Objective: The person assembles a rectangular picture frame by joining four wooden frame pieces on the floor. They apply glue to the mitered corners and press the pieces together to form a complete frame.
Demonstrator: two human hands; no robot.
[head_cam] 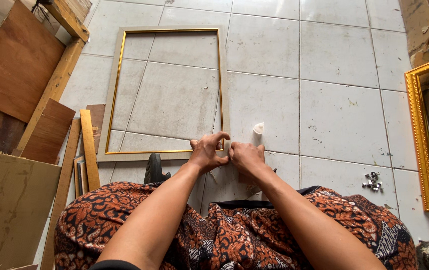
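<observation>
At the frame point(117, 90) corner, left hand point(207, 152) and right hand point(245, 157) pinch together, hiding anything held

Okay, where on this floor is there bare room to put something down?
Bare tile lies between the pale frame and the gold frame, beyond the small white cap and metal bits. Tile inside the pale frame is open too. The left side is crowded with boards and wood strips.

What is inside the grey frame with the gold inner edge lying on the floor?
Inside the grey frame only bare floor tiles show; it holds no glass or backing. The left hand and right hand cover its near right corner, so that joint is hidden.
</observation>
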